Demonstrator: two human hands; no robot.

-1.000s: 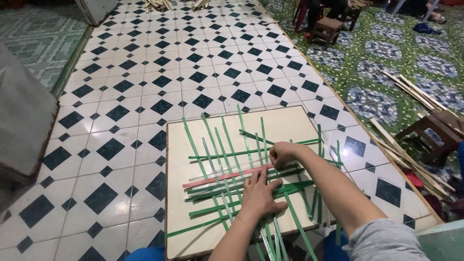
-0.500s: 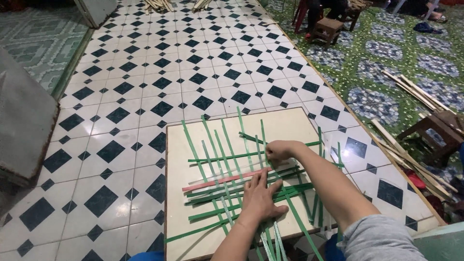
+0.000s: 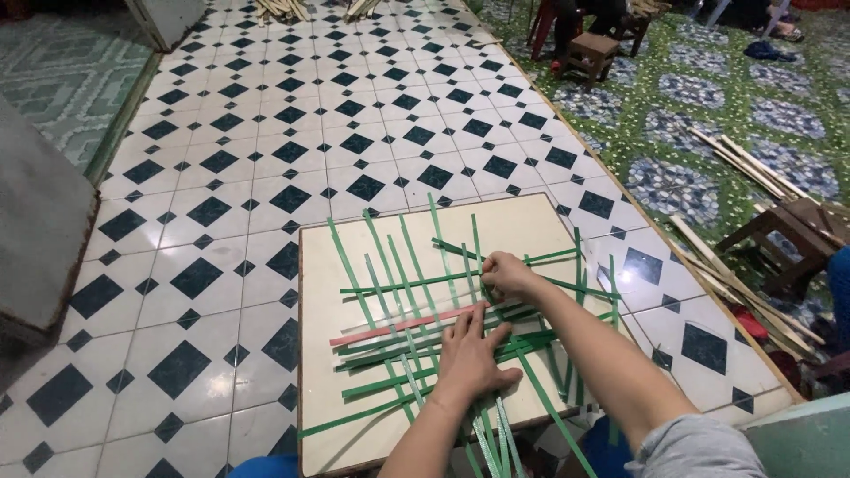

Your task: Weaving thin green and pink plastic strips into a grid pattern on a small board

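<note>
Right hand (image 3: 506, 274) has slid left, grip pinching green strips (image 3: 398, 265); left hand (image 3: 474, 354) flat, open.

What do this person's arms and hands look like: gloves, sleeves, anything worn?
Both hands are bare, with no gloves. The left hand and its forearm show no sleeve up to the frame edge. The right hand leads to a bare forearm, and a grey sleeve is pushed up near the elbow. No watch, ring or bracelet can be made out on either.
</note>
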